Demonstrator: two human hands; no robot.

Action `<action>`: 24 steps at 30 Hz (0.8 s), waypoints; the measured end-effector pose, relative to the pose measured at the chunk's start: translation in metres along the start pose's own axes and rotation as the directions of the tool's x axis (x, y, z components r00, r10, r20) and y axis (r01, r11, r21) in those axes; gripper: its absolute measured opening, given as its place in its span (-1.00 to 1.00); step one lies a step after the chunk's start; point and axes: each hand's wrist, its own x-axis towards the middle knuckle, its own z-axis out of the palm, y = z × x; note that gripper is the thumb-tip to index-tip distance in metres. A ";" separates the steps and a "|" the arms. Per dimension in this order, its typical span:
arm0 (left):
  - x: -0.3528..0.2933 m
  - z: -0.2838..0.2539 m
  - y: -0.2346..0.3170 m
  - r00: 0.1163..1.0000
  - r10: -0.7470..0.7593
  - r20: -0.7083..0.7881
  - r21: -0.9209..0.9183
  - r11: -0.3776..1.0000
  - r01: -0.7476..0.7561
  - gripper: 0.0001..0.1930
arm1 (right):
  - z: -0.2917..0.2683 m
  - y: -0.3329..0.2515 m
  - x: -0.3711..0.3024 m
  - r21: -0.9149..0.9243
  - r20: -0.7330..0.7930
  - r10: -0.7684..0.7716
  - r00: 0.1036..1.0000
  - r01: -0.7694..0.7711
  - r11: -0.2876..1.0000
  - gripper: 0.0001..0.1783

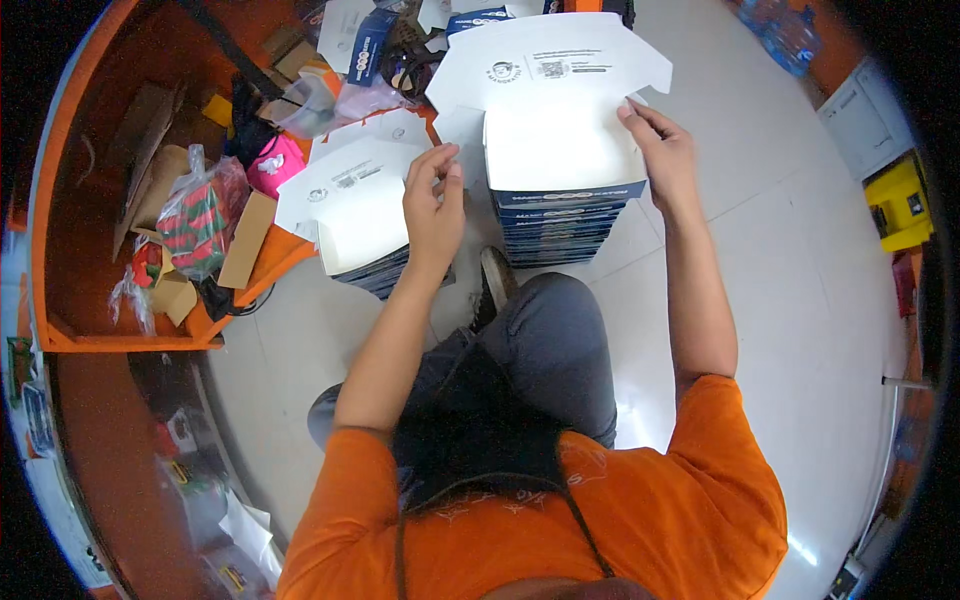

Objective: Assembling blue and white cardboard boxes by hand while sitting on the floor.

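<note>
Two stacks of folding cardboard boxes, white inside and dark blue outside, stand on the floor before me. At the taller stack, my right hand (665, 160) pinches the right side of the open top box (565, 150), thumb inside the wall and fingers behind it. This box's printed white lid (560, 62) is folded back, away from me. My left hand (435, 205) is raised between the stacks, its fingers loosely bent and apart, and nothing shows in it. Beside and partly behind that hand is the shorter stack, topped by another open box (365, 230).
An orange shelf unit (135, 340) on the left holds a plastic-wrapped red and green bundle (203, 222), a pink item (277, 165) and cardboard pieces. More blue boxes (370, 48) lie at the back. Water bottles (790, 40) and a yellow case (900, 203) are to the right.
</note>
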 end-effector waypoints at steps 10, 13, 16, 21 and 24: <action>0.021 0.019 0.040 0.941 0.337 0.033 0.112 0.934 -0.338 -0.84 | 0.000 -0.001 -0.003 0.028 0.191 0.169 0.967 -0.178 0.984 -0.47; 0.028 0.041 0.065 0.960 0.141 0.242 0.183 0.965 -0.188 -0.68 | -0.006 -0.004 -0.003 0.076 0.265 0.224 0.938 -0.252 0.965 -0.60; 0.041 0.069 0.082 0.909 -0.066 0.412 0.327 0.942 -0.080 -0.45 | -0.007 0.002 -0.009 -0.090 0.325 0.127 0.937 -0.102 0.991 -0.60; 0.077 0.116 0.067 0.785 -0.319 0.531 0.460 0.887 0.049 -0.44 | -0.004 0.007 -0.015 -0.018 0.361 0.102 0.927 -0.102 0.995 -0.46; 0.087 0.122 0.049 0.750 -0.291 0.594 0.481 0.876 -0.042 -0.53 | 0.000 0.008 -0.019 0.002 0.336 0.068 0.939 -0.073 0.997 -0.56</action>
